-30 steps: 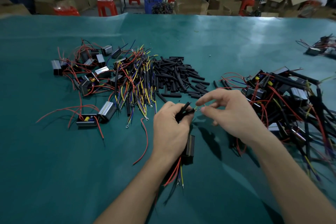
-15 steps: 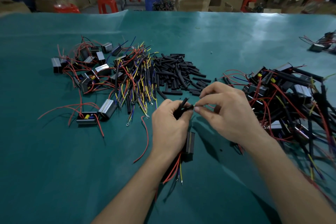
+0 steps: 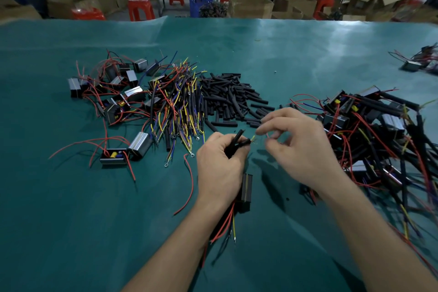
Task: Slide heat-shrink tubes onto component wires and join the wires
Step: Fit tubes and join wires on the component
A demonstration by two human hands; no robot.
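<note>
My left hand [image 3: 219,168] is closed around two black heat-shrink tubes [image 3: 238,141] that stick out past the thumb, with a yellow wire end [image 3: 253,138] showing at the tip of one. A small black component [image 3: 246,191] hangs below this hand, and its red and yellow wires [image 3: 227,223] trail toward me. My right hand [image 3: 301,147] hovers just right of the tubes. Its thumb and forefinger are pinched near the yellow wire end, and a thin red wire [image 3: 267,136] runs by the fingertips. Blur hides whether those fingers grip a wire.
A heap of loose black tubes [image 3: 232,99] lies behind my hands. Left of it are bundled coloured wires [image 3: 180,106] and small metal-cased components [image 3: 139,147] with red leads. A tangle of finished assemblies [image 3: 374,135] fills the right. All of it rests on a green table cover [image 3: 71,220].
My right hand has drawn slightly away from the tube tips and its fingers have loosened. The left hand has kept its hold on the tubes and component.
</note>
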